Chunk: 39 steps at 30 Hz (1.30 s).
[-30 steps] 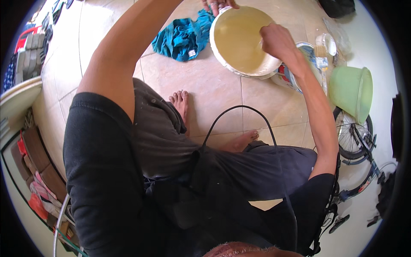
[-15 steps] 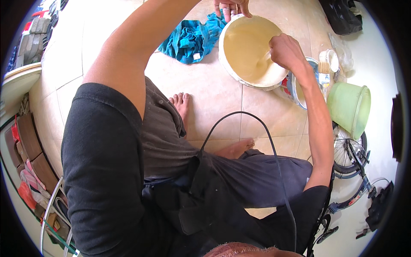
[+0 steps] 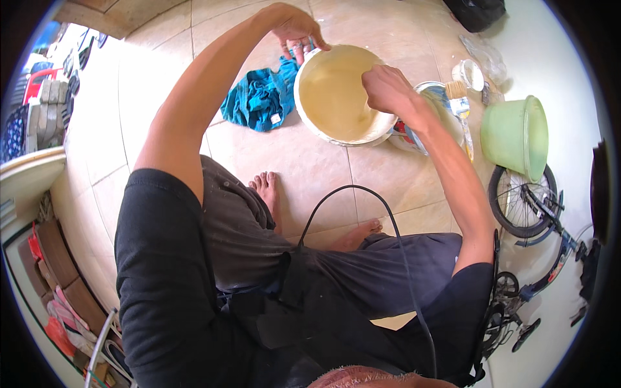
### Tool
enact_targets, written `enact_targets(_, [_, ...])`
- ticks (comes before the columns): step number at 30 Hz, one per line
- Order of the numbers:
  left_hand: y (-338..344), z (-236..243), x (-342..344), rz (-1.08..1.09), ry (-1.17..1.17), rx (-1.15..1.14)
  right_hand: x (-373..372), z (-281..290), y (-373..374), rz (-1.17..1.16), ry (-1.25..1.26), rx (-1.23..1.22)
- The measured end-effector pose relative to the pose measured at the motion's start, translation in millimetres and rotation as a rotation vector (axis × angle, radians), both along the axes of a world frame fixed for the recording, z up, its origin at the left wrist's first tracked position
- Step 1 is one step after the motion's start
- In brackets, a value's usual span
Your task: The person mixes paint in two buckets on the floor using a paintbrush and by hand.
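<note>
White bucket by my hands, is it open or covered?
Open: no lid lies over the white bucket, and its pale yellow contents show inside.

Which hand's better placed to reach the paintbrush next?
Right, probably. The right hand, a fist over the white bucket, is nearer the paintbrush. The left hand is at the bucket's far-left rim, with the bucket between it and the brush.

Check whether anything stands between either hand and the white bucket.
Nothing visible does. The left hand is at the white bucket's far rim; the right hand, closed, is over its right side, with nothing visible between. The teal cloth lies left of the bucket, out of the way.
</note>
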<state>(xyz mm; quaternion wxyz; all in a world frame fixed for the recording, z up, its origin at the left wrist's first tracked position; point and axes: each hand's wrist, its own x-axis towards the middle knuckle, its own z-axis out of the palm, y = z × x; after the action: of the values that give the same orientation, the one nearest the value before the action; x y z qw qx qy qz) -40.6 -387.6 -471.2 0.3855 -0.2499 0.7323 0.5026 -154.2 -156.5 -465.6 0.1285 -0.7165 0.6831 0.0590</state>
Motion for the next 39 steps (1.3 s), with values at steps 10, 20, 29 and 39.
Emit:
enact_targets(10, [-1.1, 1.2, 1.8, -0.013, 0.028, 0.031, 32.4, -27.5, -8.2, 0.032, -0.267, -0.229])
enact_targets(20, [3.6, 6.0, 2.0, 0.003, 0.019, -0.021, -2.8, -9.1, 3.7, 0.007, -0.104, -0.295])
enact_targets(29, [2.4, 5.3, 2.7, 0.032, 0.022, -0.001, 14.1, -6.9, 5.7, 0.243, -0.201, -0.035])
enact_targets(39, [7.3, 11.4, -0.9, 0.031, 0.032, 0.001, 21.9, -24.3, -6.2, 0.082, -0.164, -0.243])
